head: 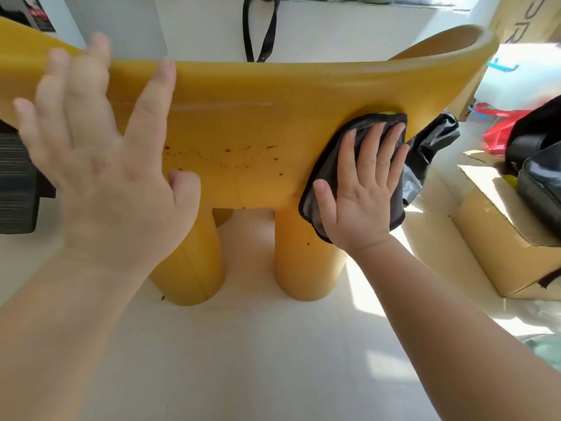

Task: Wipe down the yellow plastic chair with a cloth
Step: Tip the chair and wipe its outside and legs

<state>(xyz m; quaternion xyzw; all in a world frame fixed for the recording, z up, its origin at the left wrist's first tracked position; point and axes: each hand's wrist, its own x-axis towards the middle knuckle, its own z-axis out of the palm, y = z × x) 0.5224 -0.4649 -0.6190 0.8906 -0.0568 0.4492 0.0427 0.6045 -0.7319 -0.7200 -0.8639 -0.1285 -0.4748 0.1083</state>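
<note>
The yellow plastic chair [243, 117] stands on the pale floor in front of me, its curved back towards me and two thick round legs below. Small brown specks dot its lower back surface. A dark grey cloth [334, 153] lies flat against the chair's right side. My right hand [361, 189] presses on the cloth with fingers spread. My left hand [100, 156] is open and blurred, hovering at the chair's left part near the top rim, holding nothing.
Cardboard boxes [498, 238] with black bags [540, 165] stand at the right, next to a black plastic bag [431, 147] and a red bag [501, 129]. A black strap [258, 31] hangs on the white wall behind. A dark object [15, 183] sits at the left edge.
</note>
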